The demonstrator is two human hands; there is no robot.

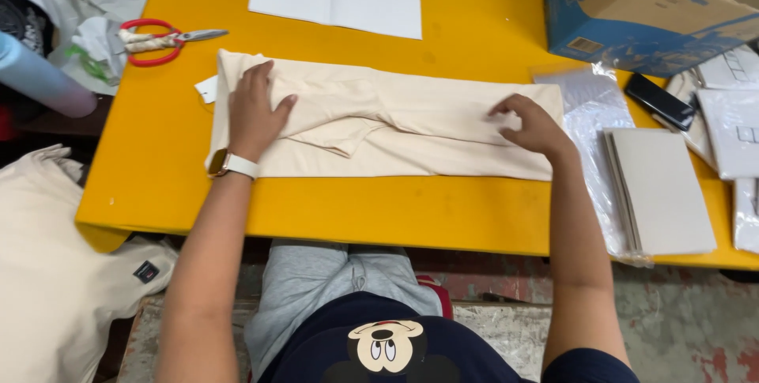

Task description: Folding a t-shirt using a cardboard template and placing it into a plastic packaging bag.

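Blue-and-brown carton (644, 7) top right (perhaps open); dark phone screen (659, 101) below.

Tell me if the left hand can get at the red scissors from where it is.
Probably yes: the left hand lies flat on the cream cloth, and only bare yellow table separates it from the scissors.
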